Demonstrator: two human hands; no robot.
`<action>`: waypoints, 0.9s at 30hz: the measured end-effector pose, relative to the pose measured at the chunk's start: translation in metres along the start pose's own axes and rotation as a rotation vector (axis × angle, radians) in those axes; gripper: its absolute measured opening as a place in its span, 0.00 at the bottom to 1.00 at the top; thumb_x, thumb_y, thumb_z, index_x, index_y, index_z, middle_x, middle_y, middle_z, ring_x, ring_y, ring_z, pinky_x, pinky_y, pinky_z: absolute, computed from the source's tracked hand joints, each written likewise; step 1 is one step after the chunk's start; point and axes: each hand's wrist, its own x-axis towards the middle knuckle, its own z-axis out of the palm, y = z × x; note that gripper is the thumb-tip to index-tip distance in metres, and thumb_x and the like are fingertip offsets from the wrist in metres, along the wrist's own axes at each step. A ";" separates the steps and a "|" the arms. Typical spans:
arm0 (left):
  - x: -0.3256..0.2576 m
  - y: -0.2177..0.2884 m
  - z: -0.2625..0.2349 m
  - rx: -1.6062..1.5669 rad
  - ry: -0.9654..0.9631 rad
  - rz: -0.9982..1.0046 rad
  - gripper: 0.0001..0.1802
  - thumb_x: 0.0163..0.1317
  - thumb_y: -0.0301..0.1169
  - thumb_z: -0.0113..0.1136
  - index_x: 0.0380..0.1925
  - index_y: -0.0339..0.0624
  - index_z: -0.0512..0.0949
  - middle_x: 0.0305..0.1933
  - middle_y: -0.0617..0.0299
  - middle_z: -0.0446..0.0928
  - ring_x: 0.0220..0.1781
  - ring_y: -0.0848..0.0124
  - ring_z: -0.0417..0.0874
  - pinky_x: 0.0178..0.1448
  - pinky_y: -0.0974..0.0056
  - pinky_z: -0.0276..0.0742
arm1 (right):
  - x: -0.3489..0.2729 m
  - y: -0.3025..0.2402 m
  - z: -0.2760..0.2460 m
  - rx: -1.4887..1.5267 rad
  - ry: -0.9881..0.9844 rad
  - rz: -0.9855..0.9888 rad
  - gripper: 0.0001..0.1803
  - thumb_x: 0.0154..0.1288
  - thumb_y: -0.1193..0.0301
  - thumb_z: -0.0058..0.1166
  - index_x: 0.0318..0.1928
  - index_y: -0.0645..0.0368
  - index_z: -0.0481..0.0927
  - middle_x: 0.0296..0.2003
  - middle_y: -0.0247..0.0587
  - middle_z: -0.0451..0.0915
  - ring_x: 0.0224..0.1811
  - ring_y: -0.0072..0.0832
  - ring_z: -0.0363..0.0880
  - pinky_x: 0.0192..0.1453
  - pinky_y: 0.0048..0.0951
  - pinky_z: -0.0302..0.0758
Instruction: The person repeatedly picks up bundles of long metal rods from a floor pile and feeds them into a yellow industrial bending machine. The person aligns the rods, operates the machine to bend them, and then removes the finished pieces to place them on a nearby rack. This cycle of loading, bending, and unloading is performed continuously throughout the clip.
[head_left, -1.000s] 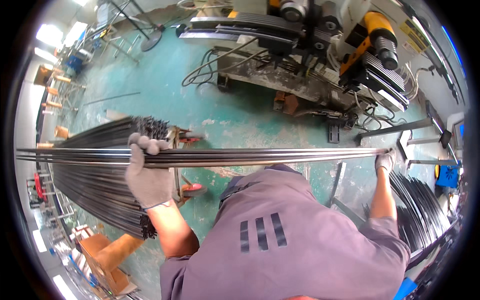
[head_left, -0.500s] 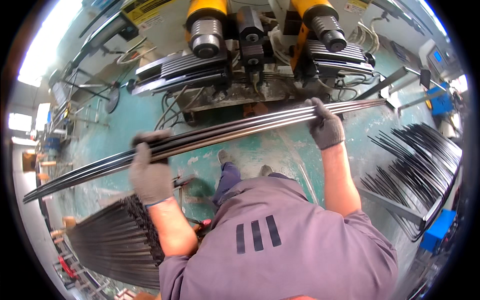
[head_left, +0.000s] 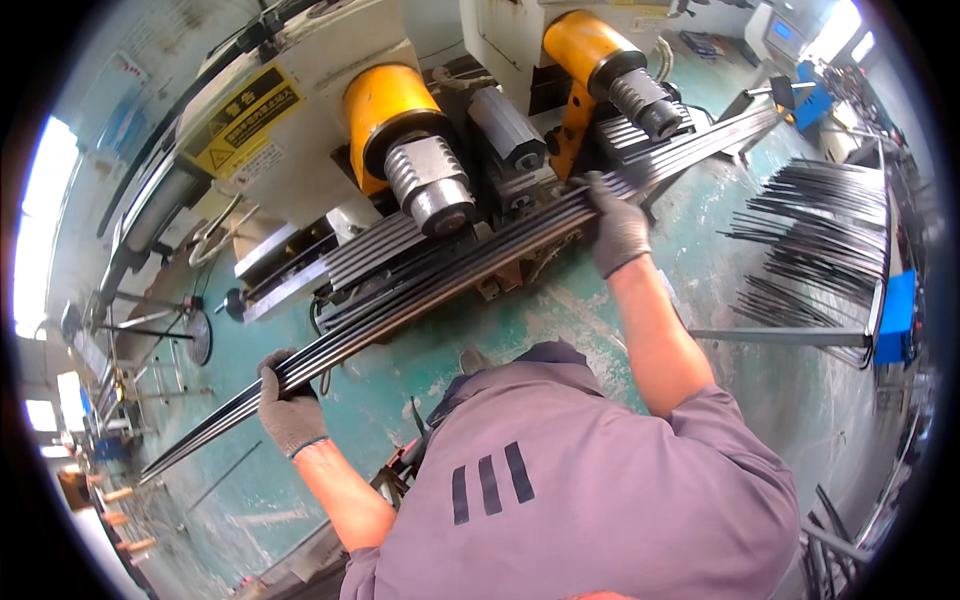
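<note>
A bundle of several long, thin metal tubes (head_left: 420,300), dark with shiny streaks, stretches slantwise from the lower left to the upper right. My left hand (head_left: 292,410), in a grey work glove, is closed round the bundle toward its near left end. Farther along to the right, my gloved right hand (head_left: 618,235) grips the same tubes. Beyond them stands a machine with two yellow cylinders, the left one (head_left: 390,105) ending in a ribbed metal spindle (head_left: 428,180). The tubes pass close in front of its grooved metal bed (head_left: 375,250); whether they touch it, I cannot tell.
Many dark rods (head_left: 815,230) lie on a metal rack (head_left: 780,338) at the right, with a blue box (head_left: 895,318) beside it. A stand with a round base (head_left: 198,335) is at the left. The machine body carries a yellow warning label (head_left: 245,118).
Both hands have carried the tubes forward, up against the machine's front, and the bundle slants more steeply. My view has turned and moved nearer the machine; the dark stack at lower left has gone from sight.
</note>
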 end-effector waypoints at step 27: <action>0.122 -0.038 -0.005 -0.059 -0.137 -0.125 0.20 0.78 0.37 0.44 0.54 0.29 0.76 0.56 0.51 0.79 0.60 0.62 0.78 0.71 0.57 0.71 | 0.072 0.032 0.051 -0.216 0.199 -0.160 0.14 0.64 0.69 0.62 0.47 0.65 0.82 0.38 0.42 0.85 0.40 0.32 0.84 0.44 0.35 0.79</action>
